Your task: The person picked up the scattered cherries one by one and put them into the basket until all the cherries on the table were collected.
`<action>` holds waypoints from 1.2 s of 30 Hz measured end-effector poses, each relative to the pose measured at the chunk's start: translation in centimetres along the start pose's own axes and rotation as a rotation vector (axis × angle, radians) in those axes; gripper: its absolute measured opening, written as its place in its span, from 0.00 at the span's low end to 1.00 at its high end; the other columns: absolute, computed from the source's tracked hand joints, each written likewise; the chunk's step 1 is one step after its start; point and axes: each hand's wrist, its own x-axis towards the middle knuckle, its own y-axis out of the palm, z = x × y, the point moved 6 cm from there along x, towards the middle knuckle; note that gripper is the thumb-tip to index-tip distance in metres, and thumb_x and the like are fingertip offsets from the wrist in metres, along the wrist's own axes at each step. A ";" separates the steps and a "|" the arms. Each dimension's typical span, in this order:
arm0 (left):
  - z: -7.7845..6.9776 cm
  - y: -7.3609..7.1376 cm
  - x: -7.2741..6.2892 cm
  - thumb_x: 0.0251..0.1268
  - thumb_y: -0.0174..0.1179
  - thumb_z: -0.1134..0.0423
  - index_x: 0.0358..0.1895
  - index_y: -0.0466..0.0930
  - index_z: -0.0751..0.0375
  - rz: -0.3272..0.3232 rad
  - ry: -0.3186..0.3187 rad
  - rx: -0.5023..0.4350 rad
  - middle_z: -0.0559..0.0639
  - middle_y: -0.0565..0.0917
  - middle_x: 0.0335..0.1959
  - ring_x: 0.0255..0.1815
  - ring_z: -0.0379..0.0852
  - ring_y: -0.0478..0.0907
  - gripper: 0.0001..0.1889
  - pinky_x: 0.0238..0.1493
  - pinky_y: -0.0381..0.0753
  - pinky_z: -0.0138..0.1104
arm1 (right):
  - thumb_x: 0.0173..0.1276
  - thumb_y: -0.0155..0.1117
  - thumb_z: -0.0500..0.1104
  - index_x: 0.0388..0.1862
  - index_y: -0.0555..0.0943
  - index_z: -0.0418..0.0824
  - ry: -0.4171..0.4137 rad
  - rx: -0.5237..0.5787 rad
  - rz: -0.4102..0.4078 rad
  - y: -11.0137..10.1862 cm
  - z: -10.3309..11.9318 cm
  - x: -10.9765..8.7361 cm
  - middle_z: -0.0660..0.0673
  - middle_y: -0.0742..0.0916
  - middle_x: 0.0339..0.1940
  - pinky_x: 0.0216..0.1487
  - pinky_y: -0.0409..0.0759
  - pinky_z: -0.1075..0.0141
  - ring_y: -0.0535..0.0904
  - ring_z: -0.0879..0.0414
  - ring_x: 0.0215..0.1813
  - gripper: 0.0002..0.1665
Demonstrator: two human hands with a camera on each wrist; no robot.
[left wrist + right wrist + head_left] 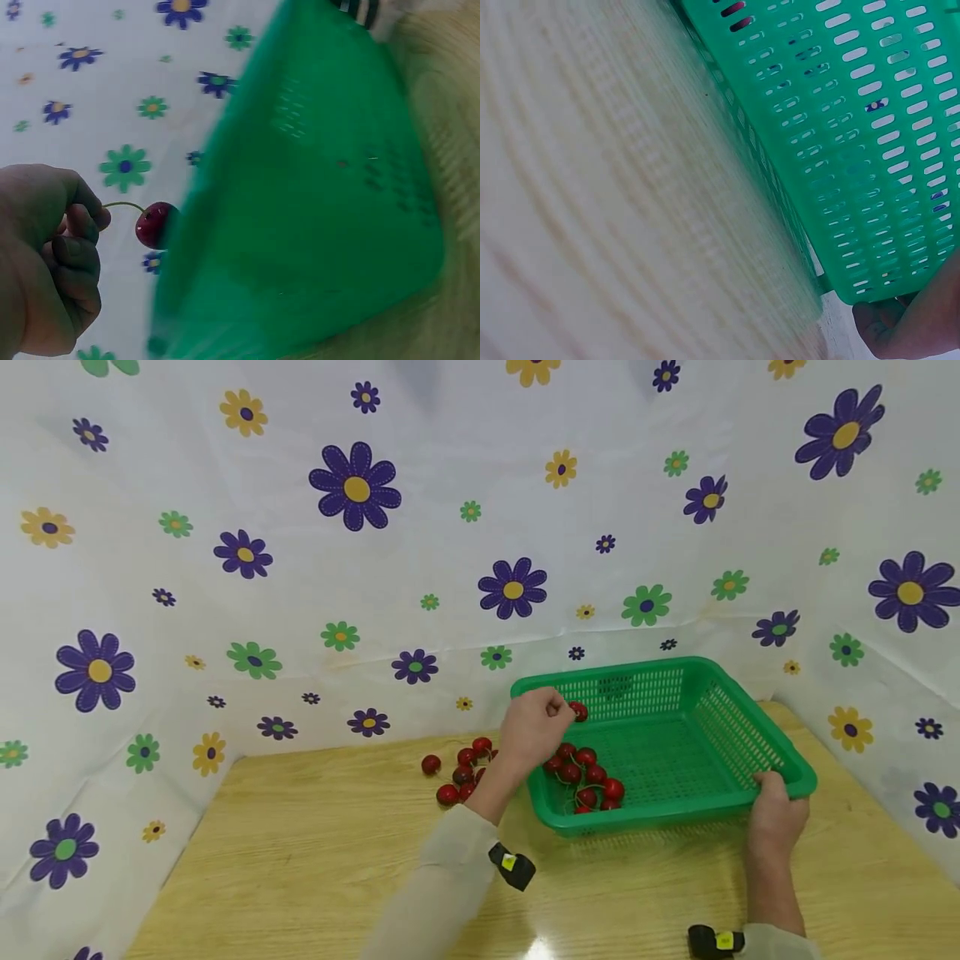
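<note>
Pale sleeves (446, 877) lead the head view; the curled left hand (531, 729) holds a cherry (580, 711) at the left end of the green basket (675, 811); the right hand (778, 817) grips its near right corner, more cherries (570, 774) inside; only the left wrist view shows the pinched stem (124, 202); the right wrist view, slots (893, 154); wooden table (300, 843), flowered cloth (420, 568) behind.

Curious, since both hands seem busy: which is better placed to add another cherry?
Likely the left hand: it pinches a cherry stem near the green basket; the right hand grips its rim.
</note>
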 end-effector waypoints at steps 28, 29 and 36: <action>1.6 11.9 0.2 0.71 0.55 0.60 0.24 0.75 0.52 0.535 -0.068 0.701 0.46 0.72 0.17 0.19 0.42 0.67 0.13 0.22 0.69 0.34 | 0.67 0.51 0.40 0.48 0.75 0.53 -0.001 -0.001 -0.015 -0.1 -0.4 0.1 0.55 0.78 0.46 0.48 0.66 0.75 0.70 0.65 0.45 0.13; 1.7 11.8 0.2 0.71 0.54 0.60 0.24 0.76 0.52 0.532 -0.078 0.697 0.46 0.74 0.18 0.19 0.42 0.67 0.13 0.22 0.69 0.35 | 0.67 0.51 0.40 0.48 0.75 0.53 0.001 -0.003 -0.018 -0.1 -0.4 0.2 0.55 0.78 0.46 0.49 0.66 0.75 0.70 0.65 0.45 0.13; 2.0 11.8 0.5 0.74 0.50 0.59 0.27 0.76 0.52 0.536 -0.110 0.649 0.48 0.75 0.19 0.19 0.44 0.68 0.14 0.22 0.67 0.36 | 0.66 0.52 0.40 0.46 0.76 0.52 0.002 0.014 -0.032 0.0 -0.2 0.3 0.55 0.78 0.44 0.45 0.67 0.77 0.70 0.65 0.44 0.12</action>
